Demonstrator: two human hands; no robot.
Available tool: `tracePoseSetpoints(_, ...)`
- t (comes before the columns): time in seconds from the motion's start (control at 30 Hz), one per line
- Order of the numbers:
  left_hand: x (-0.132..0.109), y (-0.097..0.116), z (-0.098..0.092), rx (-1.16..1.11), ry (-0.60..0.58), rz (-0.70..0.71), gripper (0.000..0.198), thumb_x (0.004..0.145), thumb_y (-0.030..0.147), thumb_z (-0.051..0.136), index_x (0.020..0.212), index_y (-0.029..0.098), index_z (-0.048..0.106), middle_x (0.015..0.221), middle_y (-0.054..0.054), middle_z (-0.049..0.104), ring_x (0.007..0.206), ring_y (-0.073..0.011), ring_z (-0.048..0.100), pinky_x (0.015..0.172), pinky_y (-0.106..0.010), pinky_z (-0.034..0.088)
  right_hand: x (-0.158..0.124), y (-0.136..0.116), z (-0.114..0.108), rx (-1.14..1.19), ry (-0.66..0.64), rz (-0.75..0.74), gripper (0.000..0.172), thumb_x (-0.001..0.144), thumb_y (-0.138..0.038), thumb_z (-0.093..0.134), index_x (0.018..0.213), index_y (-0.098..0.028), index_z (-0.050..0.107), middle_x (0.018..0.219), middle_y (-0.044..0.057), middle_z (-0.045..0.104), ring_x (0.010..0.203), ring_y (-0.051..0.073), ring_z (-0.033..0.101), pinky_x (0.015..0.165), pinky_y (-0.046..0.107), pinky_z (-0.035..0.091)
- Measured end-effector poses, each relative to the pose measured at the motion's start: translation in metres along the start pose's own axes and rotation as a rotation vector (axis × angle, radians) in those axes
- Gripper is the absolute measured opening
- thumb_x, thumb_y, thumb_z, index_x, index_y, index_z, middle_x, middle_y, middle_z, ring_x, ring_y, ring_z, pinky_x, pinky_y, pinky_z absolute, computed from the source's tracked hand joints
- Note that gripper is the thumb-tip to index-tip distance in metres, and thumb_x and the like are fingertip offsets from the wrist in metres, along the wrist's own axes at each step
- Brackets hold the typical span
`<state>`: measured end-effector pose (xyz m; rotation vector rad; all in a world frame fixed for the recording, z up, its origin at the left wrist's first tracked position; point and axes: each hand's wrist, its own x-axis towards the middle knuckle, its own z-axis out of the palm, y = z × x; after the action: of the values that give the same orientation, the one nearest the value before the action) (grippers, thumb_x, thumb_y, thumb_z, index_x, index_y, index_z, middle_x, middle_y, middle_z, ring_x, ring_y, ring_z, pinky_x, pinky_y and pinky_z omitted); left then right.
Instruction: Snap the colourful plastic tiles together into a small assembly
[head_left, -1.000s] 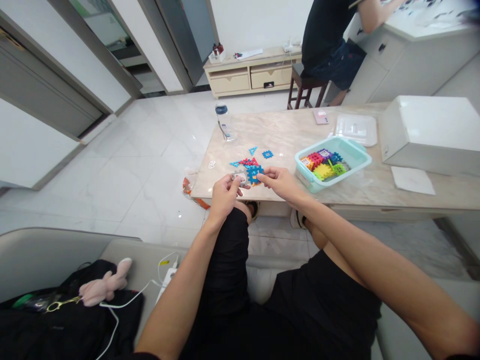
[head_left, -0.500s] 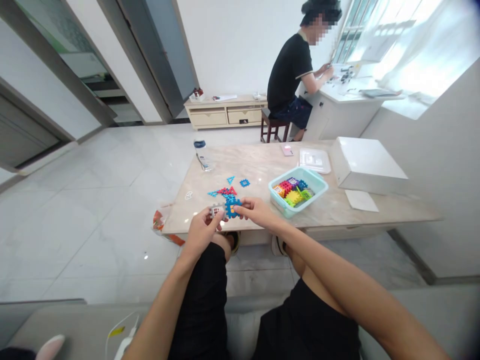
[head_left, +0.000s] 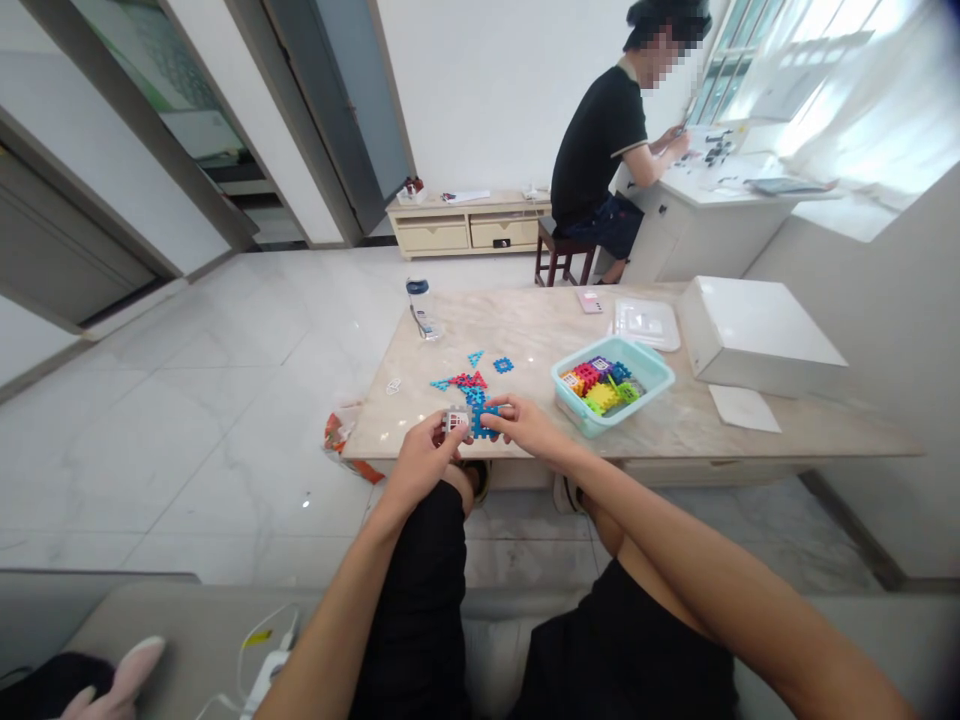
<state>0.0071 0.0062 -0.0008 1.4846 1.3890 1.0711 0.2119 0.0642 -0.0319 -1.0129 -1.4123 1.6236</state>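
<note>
Both hands have edged forward over the counter's [head_left: 525, 330] near edge; left hand [head_left: 424, 462] pinches a white block [head_left: 456, 420], right hand [head_left: 525, 425] a blue block [head_left: 484, 420]. Misaligned teeth could pop apart.

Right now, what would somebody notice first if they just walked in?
Probably the two hands, left hand and right hand, pinching a small blue and white block piece at the near edge of the table. Next, the teal bin full of bright blocks to the right of them. Behind the table, another person sits at a white desk by the window.
</note>
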Motion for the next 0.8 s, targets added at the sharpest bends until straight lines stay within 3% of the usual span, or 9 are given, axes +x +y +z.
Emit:
tracePoseSetpoints(0.3,0.002,-0.005,0.0,-0.001,0.037,-0.022,0.037,0.092,0.055,0.073,0.096,0.018,0.07,0.081,-0.006,0.078,0.062,-0.017,0.066,0.061,-0.028,0.052,0.0,-0.002,-0.003,0.013,0.026,0.059,0.045,0.08,-0.049,0.087,0.108,-0.02,0.066,0.077,0.002,0.075,0.068,0.017,0.067,0.053,0.025,0.043)
tracePoseSetpoints(0.8,0.003,-0.011,-0.002,0.053,0.02,-0.029,0.041,0.096,0.059,0.067,0.092,0.018,0.067,0.082,-0.007,0.079,0.062,-0.0169,0.066,0.06,-0.029,0.05,0.007,0.014,-0.007,0.012,-0.044,-0.004,0.042,0.081,-0.051,0.085,0.106,-0.022,0.068,0.082,0.004,0.076,0.076,0.019,0.071,0.057,0.027,0.045)
